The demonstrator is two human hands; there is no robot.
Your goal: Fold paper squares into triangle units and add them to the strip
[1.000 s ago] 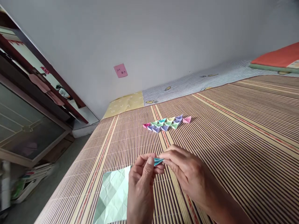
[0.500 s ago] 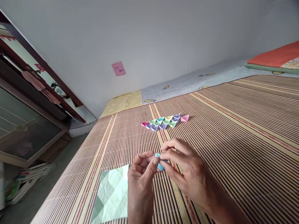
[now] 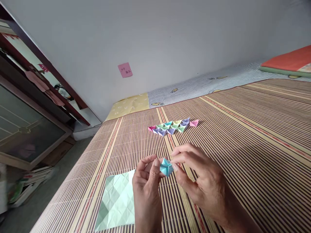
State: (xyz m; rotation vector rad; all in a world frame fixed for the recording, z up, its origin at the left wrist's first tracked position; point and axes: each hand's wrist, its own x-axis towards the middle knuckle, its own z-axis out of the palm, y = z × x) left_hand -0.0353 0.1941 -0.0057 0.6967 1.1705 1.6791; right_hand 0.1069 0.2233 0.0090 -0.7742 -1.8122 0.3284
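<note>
Between my hands is a small light-blue folded paper piece (image 3: 166, 168), its creased pockets facing up. My left hand (image 3: 150, 181) pinches its left corner between thumb and fingers. The thumb and fingertips of my right hand (image 3: 199, 174) close on its right corner. Beyond my hands, several small folded paper boats (image 3: 170, 127) in pink, purple, green, yellow and blue sit in close rows on the striped mat (image 3: 230, 155). To the left of my left wrist lies a pale green creased paper sheet (image 3: 116, 200), partly behind the wrist.
Along the wall (image 3: 184, 42) runs a patterned bedsheet (image 3: 189, 89); a pink note (image 3: 125, 70) is stuck above it. Folded orange bedding (image 3: 289, 60) lies at the far right. A glass-panelled door (image 3: 26, 126) stands at the left, past the bed's edge.
The blue paper piece has turned and opened out, showing more of its folded faces. My right hand has shifted slightly right, its fingers now at the piece's right corner.
</note>
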